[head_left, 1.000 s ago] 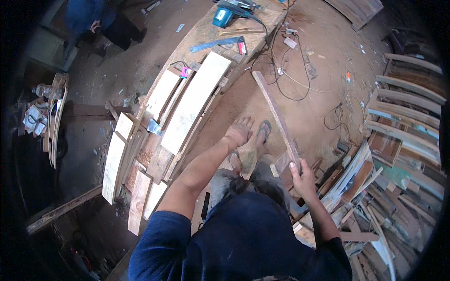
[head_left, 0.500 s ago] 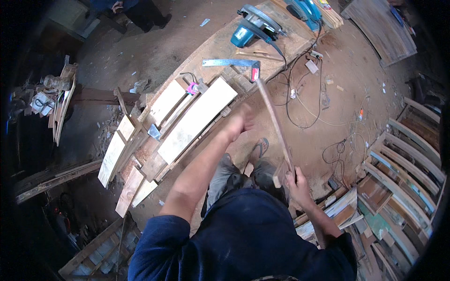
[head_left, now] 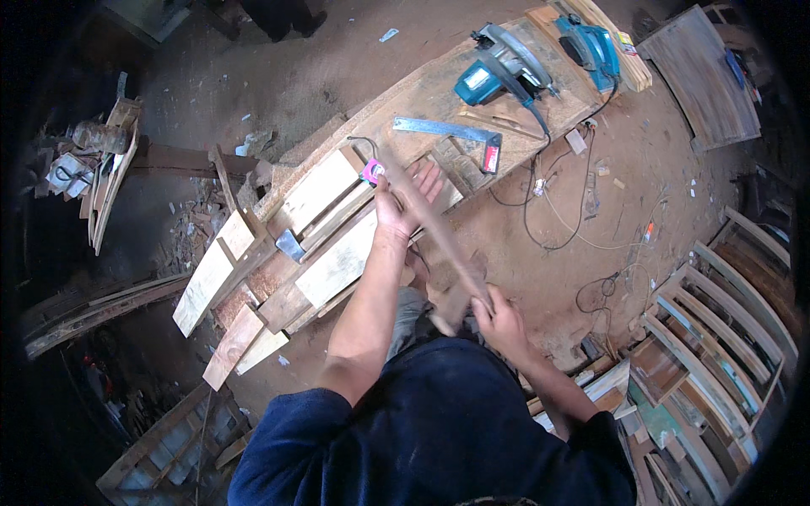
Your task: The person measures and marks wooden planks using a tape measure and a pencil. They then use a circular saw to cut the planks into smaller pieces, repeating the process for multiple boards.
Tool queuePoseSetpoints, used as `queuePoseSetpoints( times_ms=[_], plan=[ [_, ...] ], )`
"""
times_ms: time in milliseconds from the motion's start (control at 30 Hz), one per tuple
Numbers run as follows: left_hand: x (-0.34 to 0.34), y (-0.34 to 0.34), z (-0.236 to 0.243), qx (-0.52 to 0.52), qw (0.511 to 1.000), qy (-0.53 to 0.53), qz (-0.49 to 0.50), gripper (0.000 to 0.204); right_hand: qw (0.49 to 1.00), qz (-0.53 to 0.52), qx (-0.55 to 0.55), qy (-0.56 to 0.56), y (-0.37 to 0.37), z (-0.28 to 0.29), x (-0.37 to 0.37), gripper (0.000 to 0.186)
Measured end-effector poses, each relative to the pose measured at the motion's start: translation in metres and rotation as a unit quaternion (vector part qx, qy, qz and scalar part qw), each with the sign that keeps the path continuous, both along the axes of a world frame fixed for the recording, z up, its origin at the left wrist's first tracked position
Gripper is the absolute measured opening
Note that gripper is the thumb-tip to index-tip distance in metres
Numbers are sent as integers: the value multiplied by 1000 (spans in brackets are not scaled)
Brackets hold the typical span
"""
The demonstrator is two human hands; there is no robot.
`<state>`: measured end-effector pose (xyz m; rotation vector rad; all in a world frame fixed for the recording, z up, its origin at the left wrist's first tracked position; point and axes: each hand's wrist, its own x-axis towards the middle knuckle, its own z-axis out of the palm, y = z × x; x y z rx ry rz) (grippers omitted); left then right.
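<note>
My right hand point(head_left: 501, 326) is closed around the near end of a long narrow wooden strip point(head_left: 445, 244), blurred by motion. A short wooden crosspiece point(head_left: 453, 310) joins the strip near my grip. My left hand point(head_left: 402, 209) is open, palm up and fingers spread, above the pale planed board point(head_left: 342, 263). The strip's far end passes over or beside the left palm; whether they touch I cannot tell. Just beyond the left thumb sits a pink tape measure point(head_left: 372, 172). A metal try square point(head_left: 443, 129) lies farther along the bench.
On the sawdust-covered workbench point(head_left: 405, 99) are a teal circular saw point(head_left: 498, 76) and a blue electric planer point(head_left: 593, 52). Power cords point(head_left: 540, 223) trail over the floor at right. Curved wooden frames point(head_left: 717, 312) are stacked at lower right. A person's dark-clothed legs point(head_left: 283, 15) show at the top.
The wooden strip has swung left, its far end now over the bench by my left hand. My left hand has moved forward and turned palm up. My right hand has moved left.
</note>
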<state>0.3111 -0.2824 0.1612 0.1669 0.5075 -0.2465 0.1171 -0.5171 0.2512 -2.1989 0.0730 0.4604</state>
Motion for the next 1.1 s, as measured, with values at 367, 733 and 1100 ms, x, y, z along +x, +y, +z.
queuePoseSetpoints(
  times_ms=[367, 733, 1100],
  plan=[
    [-67, 74, -50, 889, 402, -184, -122, 65, 996, -33, -55, -60, 27, -105, 9, 42],
    [-81, 84, -55, 857, 337, -317, -227, 124, 996, -34, -70, -46, 108, -150, 40, 58],
    [-80, 76, -62, 880, 269, -257, -296, 128, 964, -69, -133, -219, 22, -92, 189, 48]
  ],
)
